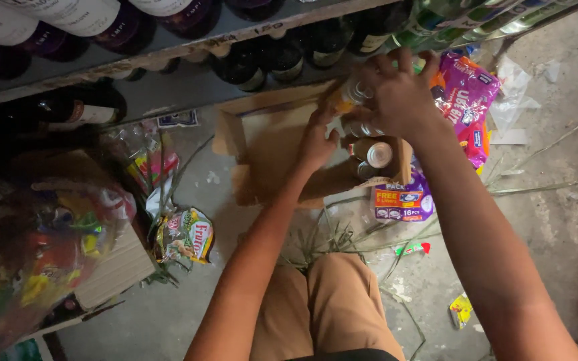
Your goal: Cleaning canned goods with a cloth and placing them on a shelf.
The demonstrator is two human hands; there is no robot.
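While both arms reach forward from the tan-trousered knees (322, 301) at six o'clock, the hands work over an open cardboard box (269, 144) lying on the concrete floor (556, 200) near centre frame.

Right hand (396, 90): at one o'clock, fingers curled closed around a yellow-topped bottle (350, 93), held tilted just above the box's right end.

Left hand (317, 142): centre, palm pressed flat on the box's inner wall, fingers loosely spread, holding nothing.

Capped bottles (372, 155): several, lying on their sides in the box's right end, directly below the right hand, packed touching one another.

Pink-and-purple packet (466, 100): two o'clock, just beside the box.

White-and-purple pack (396, 200): four o'clock of the box, partly under its corner.

Shelf (168, 53): twelve o'clock, dark glass bottles (262, 63) stacked on their sides, green bottles (463, 17) at far right.

Snack packet (185, 235): eight o'clock of the box, on the floor.

Clear bag of coloured packets (35, 247): nine o'clock, resting on another carton (115, 267).
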